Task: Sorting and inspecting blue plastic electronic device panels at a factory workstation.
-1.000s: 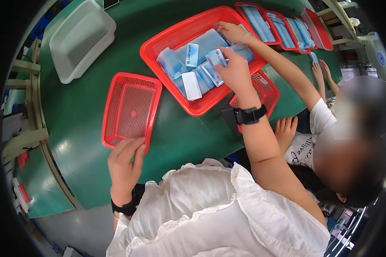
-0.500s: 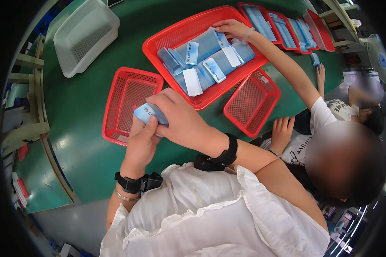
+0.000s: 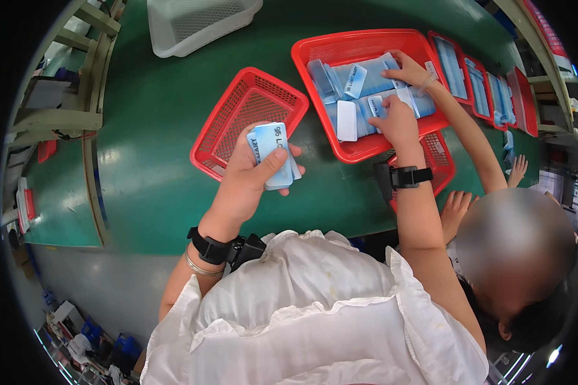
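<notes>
Cards (image 3: 268, 142), pale blue and flat, sit in two places from where I stand: some in rows, some in a fan. The green table (image 3: 148, 160) carries it all. Right of centre on its far side is the big basket (image 3: 353, 153), red, with two long rows packed on edge and a few loose ones on top, among them a white card (image 3: 347, 120) at the near left. To its left is a small red basket (image 3: 247, 109); a second red one (image 3: 440, 165) shows partly hidden at its near right.

The person's left hand (image 3: 244, 165) is clamped on the fan, thumb across the front face, fingers behind, just over the near right side of the small red basket. The right hand (image 3: 398, 120) reaches into the big basket, thumb and forefinger apart about one of the loose ones; whether it grips, I cannot tell. A co-worker's hand (image 3: 401, 67) works just beyond.

To do this well, I'd pinch by the edges, take only the loose top ones so the rows stay upright, and leave the neighbour's fingers room. The fan looks uneven; a light squaring, faces all one way, should keep it from slipping.
</notes>
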Motion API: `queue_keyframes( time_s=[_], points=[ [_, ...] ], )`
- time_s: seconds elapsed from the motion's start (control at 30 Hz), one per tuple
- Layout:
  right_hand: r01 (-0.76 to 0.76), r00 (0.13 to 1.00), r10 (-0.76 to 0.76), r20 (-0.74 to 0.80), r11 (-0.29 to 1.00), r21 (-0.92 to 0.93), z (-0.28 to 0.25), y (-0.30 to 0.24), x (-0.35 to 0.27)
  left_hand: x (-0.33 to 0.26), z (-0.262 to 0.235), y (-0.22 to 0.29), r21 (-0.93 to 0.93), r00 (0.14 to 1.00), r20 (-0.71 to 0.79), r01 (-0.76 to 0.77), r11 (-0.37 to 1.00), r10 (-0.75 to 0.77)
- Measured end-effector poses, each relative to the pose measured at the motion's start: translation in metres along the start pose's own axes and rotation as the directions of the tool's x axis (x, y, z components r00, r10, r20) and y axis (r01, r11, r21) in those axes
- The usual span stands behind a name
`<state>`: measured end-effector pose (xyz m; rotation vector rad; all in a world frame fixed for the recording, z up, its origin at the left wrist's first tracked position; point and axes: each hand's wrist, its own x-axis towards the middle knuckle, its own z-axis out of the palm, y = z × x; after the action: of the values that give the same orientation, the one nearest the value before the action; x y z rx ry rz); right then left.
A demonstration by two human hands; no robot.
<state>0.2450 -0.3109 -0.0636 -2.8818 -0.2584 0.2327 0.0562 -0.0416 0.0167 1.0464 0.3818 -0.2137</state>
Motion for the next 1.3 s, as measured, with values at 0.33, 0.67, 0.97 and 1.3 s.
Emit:
queue_keyframes(
  time_s=[0.33, 0.67, 0.97, 1.3],
  points=[
    [-0.075, 0.997, 0.072, 0.021, 0.972, 0.222, -0.006, 0.006, 0.006, -0.003, -0.014, -0.01, -0.146, 1.0, 0.003, 0.005, 0.989, -0.004],
    [0.069, 0.997, -0.068, 0.036, 0.997, -0.03, -0.005, -0.011, -0.001, -0.007, -0.023, -0.016, -0.392, 0.998, 0.041, 0.062, 0.918, -0.05],
    [-0.043, 0.999, 0.039, -0.025, 0.976, -0.211, -0.001, -0.001, 0.008, -0.005, -0.043, -0.028, -0.608, 0.952, 0.305, 0.208, 0.766, -0.016],
    [0.039, 0.889, -0.427, 0.167, 0.434, 0.9, -0.046, -0.093, -0.067, -0.003, -0.047, -0.034, -0.553, 0.965, 0.26, 0.165, 0.817, -0.019]
  ],
)
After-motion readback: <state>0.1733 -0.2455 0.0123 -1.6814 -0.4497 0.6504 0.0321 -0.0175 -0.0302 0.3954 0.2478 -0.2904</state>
